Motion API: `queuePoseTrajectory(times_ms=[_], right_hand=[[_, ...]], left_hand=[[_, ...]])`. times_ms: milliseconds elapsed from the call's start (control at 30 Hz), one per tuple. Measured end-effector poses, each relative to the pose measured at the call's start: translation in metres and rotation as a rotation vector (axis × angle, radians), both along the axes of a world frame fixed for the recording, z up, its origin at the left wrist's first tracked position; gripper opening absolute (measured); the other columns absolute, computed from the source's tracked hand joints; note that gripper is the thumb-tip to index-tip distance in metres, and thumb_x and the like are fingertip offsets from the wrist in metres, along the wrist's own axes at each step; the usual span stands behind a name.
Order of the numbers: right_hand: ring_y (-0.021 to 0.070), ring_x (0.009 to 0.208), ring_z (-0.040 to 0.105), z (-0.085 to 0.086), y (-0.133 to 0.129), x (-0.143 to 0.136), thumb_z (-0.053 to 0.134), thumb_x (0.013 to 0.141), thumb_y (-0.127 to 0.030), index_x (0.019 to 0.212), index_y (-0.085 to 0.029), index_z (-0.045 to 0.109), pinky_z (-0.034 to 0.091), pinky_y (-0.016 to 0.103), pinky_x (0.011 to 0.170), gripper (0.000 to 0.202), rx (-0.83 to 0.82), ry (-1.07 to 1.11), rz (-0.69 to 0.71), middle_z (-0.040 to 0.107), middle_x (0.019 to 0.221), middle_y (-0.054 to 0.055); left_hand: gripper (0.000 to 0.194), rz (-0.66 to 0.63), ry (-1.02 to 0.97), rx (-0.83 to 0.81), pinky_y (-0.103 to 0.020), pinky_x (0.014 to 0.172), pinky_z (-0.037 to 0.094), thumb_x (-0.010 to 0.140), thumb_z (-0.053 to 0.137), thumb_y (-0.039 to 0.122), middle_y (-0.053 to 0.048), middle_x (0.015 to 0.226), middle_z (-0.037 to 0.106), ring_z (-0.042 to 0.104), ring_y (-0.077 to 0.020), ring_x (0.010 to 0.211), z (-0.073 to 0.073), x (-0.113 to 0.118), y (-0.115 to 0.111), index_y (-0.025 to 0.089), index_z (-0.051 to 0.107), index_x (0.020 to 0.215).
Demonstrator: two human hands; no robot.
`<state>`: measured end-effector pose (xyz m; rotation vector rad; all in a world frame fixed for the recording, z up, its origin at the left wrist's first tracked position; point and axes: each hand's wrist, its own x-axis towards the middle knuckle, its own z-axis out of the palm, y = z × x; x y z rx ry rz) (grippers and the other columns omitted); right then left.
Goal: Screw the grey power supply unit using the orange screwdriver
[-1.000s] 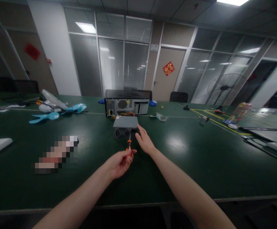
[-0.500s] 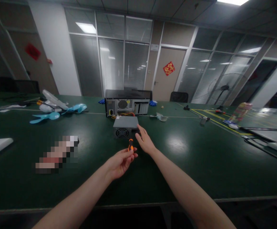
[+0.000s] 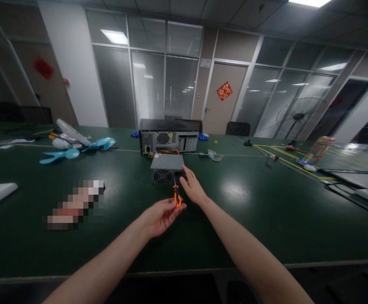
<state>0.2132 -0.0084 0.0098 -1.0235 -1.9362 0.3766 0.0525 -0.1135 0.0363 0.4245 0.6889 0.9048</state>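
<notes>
Screwdriver (image 3: 177, 196) shifted | axis fore-aft, tip toward PSU (image 3: 167, 162) | left fingers (image 3: 170, 207) pinch it | right (image 3: 189, 176) extended

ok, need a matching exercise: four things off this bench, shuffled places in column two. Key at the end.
Things
1. orange-and-black screwdriver
2. grey metal box with a fan grille
3. black computer case
4. light-blue plastic blades

Places
A. farthest left of the four
B. in the left hand
C. directly behind another listed thing
D. beside the fingertips of the right hand

Pairs: 1-B, 2-D, 3-C, 4-A
</notes>
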Motion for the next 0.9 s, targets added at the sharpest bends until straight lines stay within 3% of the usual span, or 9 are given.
queuePoseTrajectory(times_ms=[167,367,500,567,600,667,767,900], right_hand=[[0.0192,0.126,0.029,-0.001,0.0,0.0,0.034,0.087,-0.037,0.136,-0.025,0.025,0.028,0.041,0.103,0.051,0.022,-0.003,0.004,0.03,0.138,0.008],[0.0186,0.123,0.033,-0.001,-0.001,-0.002,0.036,0.086,-0.036,0.134,-0.024,0.029,0.03,0.039,0.101,0.05,0.059,-0.028,-0.047,0.033,0.135,0.008],[0.0198,0.105,0.048,0.009,-0.006,-0.005,0.04,0.083,-0.039,0.122,-0.017,0.044,0.038,0.036,0.09,0.045,0.068,0.032,-0.329,0.048,0.119,0.013],[0.019,0.087,0.054,0.018,-0.011,-0.008,0.041,0.082,-0.044,0.1,-0.016,0.057,0.042,0.033,0.079,0.038,-0.02,0.038,-0.453,0.057,0.096,0.01],[0.0177,0.078,0.055,0.022,-0.015,-0.01,0.04,0.081,-0.048,0.086,-0.016,0.06,0.042,0.031,0.072,0.038,-0.102,0.013,-0.45,0.059,0.083,0.008],[0.0139,0.06,0.052,0.029,-0.024,-0.016,0.038,0.079,-0.056,0.064,-0.017,0.059,0.04,0.026,0.059,0.047,-0.33,-0.046,-0.302,0.056,0.062,0.004],[0.0083,0.043,0.043,0.033,-0.039,-0.028,0.042,0.073,-0.065,0.06,-0.016,0.056,0.032,0.022,0.042,0.053,-0.659,-0.008,-0.08,0.05,0.05,0.001],[0.0052,0.037,0.036,0.033,-0.048,-0.04,0.057,0.07,-0.051,0.062,-0.016,0.051,0.023,0.018,0.033,0.037,-0.842,0.138,-0.011,0.046,0.045,-0.003]], left_hand=[[0.019,0.005,0.027,-0.044,-0.006,0.04,0.042,0.076,0.06,0.013,-0.002,0.069,0.053,0.049,-0.0004,0.047,-0.003,-0.002,0.003,0.008,0.053,0.092],[0.024,-0.053,-0.009,-0.092,-0.005,0.039,0.039,0.077,0.06,0.019,0.001,0.064,0.045,0.045,0.0002,0.047,-0.002,-0.003,0.002,0.006,0.052,0.096],[0.016,-0.015,-0.005,-0.105,-0.005,0.037,0.037,0.078,0.059,0.02,0.003,0.06,0.041,0.043,0.0002,0.046,-0.001,-0.002,0.003,0.008,0.051,0.086],[0.014,0.008,0.009,-0.104,-0.005,0.036,0.035,0.078,0.059,0.019,0.004,0.058,0.039,0.042,0.0003,0.044,0.0,-0.002,0.003,0.009,0.05,0.084],[0.013,0.017,0.013,-0.101,-0.005,0.035,0.035,0.077,0.059,0.018,0.004,0.058,0.039,0.042,0.0004,0.044,0.0,-0.002,0.003,0.01,0.05,0.083],[0.012,0.028,0.011,-0.09,-0.005,0.035,0.035,0.076,0.06,0.016,0.004,0.058,0.04,0.042,0.0004,0.043,-0.002,-0.001,0.003,0.011,0.049,0.081],[0.012,0.026,0.005,-0.053,-0.005,0.034,0.035,0.075,0.06,0.014,0.004,0.058,0.042,0.043,0.0006,0.042,-0.005,-0.001,0.003,0.012,0.049,0.077],[0.012,0.024,0.011,-0.058,-0.006,0.035,0.037,0.076,0.06,0.018,0.003,0.058,0.044,0.045,0.0,0.042,-0.006,-0.002,0.004,0.012,0.051,0.079]])
